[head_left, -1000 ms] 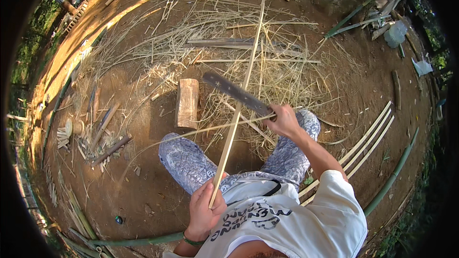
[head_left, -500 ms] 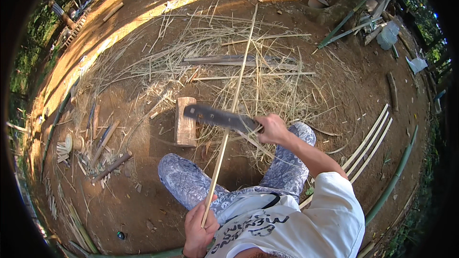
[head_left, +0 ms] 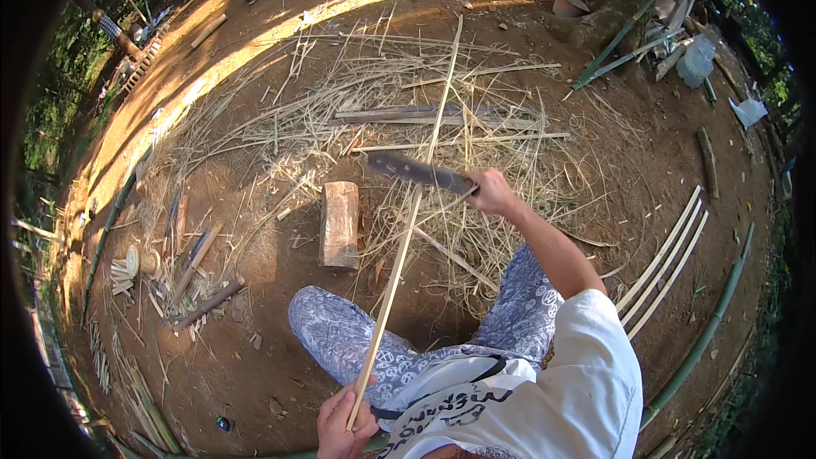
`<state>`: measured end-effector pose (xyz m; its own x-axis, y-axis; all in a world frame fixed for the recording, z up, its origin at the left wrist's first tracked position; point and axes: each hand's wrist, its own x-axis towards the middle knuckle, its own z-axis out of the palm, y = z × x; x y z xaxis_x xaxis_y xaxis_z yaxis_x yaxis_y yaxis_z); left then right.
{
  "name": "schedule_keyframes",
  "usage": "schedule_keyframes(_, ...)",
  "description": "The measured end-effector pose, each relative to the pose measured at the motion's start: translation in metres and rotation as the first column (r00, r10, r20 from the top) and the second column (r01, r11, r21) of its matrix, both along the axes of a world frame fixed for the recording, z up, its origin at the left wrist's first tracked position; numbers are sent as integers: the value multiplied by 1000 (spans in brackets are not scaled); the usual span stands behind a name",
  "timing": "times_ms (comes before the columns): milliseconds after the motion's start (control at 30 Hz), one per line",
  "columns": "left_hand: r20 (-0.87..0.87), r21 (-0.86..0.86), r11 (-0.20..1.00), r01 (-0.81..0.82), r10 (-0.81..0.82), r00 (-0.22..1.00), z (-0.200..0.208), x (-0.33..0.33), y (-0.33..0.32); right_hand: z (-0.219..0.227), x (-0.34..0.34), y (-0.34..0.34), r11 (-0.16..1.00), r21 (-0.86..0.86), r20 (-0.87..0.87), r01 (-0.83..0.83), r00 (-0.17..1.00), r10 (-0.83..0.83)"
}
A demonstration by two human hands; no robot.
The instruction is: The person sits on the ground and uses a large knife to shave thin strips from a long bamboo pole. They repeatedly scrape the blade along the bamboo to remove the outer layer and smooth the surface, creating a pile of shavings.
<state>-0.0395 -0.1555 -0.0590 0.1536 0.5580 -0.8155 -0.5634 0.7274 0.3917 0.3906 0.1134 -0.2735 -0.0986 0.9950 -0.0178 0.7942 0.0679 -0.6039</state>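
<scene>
Near my body, my left hand [head_left: 347, 422] is closed round the lower end of a long pale bamboo strip [head_left: 387, 297]. The strip slants up and away from me, over the heap of shavings. My right hand [head_left: 491, 193] grips a machete [head_left: 418, 172], its dark wide blade pointing left and crossing the strip about midway along. Motion blurs the blade tip a little, and whether the edge touches the strip I cannot tell. The machete's handle is mostly hidden in my fist. Left of the strip a squared wooden block [head_left: 339, 225] rests on the ground.
Tangled bamboo shavings [head_left: 501, 178] cover the ground ahead, with a flat dark-edged slat [head_left: 365, 117] lying across them. Several pale strips [head_left: 659, 259] and a green bamboo pole [head_left: 710, 323] lie at right. Sticks [head_left: 208, 304] and offcuts lie left. A tree trunk [head_left: 625, 0] stands far right.
My right hand has moved the machete forward along the strip, away from my body. My left hand has drawn back slightly with the strip's end. The view has shifted a little.
</scene>
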Motion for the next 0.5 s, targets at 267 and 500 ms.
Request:
schedule_keyframes(267, 88, 185, 979, 89, -107, 990, -7, -18, 1, -31, 42, 29, 798, -182, -414, 575, 691, -593)
schedule_keyframes(500, -225, 281, 923, 264, -204, 953, 5, -2, 6, 36, -98, -44, 860, -445, -848, 250, 191, -495)
